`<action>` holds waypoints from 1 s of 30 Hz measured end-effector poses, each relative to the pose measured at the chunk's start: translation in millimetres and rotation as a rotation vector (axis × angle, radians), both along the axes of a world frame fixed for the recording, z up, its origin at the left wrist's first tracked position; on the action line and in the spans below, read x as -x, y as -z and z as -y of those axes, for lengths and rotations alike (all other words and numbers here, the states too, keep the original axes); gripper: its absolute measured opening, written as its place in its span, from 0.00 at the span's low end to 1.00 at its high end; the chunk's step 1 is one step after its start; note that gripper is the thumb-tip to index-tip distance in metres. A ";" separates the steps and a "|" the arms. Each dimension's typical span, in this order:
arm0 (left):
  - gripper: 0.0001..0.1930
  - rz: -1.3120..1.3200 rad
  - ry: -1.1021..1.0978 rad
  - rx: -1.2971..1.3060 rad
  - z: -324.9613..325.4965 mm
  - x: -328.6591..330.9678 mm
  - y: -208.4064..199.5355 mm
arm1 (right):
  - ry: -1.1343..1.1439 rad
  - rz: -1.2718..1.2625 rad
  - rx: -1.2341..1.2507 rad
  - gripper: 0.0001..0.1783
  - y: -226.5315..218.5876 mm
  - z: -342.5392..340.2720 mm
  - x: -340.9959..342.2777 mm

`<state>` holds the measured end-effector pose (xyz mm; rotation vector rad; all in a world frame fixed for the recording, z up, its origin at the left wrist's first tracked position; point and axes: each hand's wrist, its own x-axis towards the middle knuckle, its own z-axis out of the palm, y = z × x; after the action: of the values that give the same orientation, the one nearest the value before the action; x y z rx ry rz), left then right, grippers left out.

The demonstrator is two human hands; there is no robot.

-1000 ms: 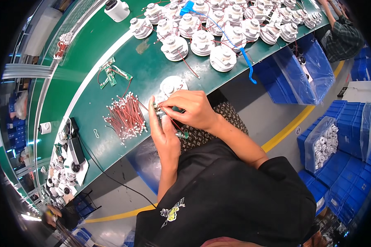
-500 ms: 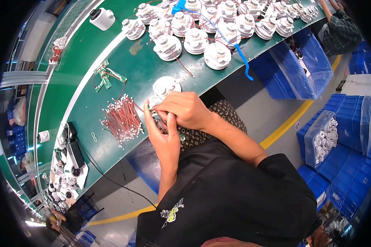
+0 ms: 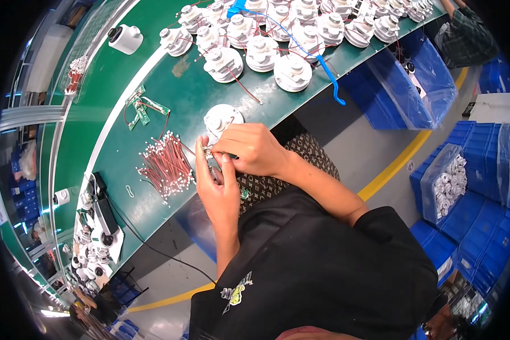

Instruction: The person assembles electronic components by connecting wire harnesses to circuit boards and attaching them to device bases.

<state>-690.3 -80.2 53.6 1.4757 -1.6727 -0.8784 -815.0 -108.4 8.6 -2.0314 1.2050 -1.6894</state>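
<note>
My left hand (image 3: 220, 195): thumb and fingers partly closed, holding a small circuit board (image 3: 207, 151) at the fingertips, just off the bench (image 3: 207, 85) edge. My right hand (image 3: 252, 148) bunched against it, fingers curled in; what they pinch is hidden, can't tell. White round base (image 3: 223, 118) just beyond; pile of red wires (image 3: 165, 168) left, on the bench.
</note>
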 end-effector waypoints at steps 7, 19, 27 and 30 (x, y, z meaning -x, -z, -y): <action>0.24 0.080 -0.015 -0.008 0.3 -2.0 -6.8 | 0.002 -0.059 -0.017 0.09 -0.8 -5.9 -1.4; 0.24 -0.146 -0.038 -0.003 -3.0 4.8 8.3 | -0.038 0.022 -0.038 0.09 4.1 -9.9 -3.8; 0.34 -0.525 -0.017 -0.186 -4.9 -0.2 0.9 | -0.076 0.047 -0.052 0.07 -3.8 -6.0 1.2; 0.35 -0.526 0.010 -0.197 -4.9 -2.1 6.3 | -0.087 0.024 -0.052 0.07 -2.5 -6.5 5.5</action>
<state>-688.2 -75.3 47.3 1.2172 -1.2296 -1.3334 -820.5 -101.9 11.1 -1.9971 1.1247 -1.6204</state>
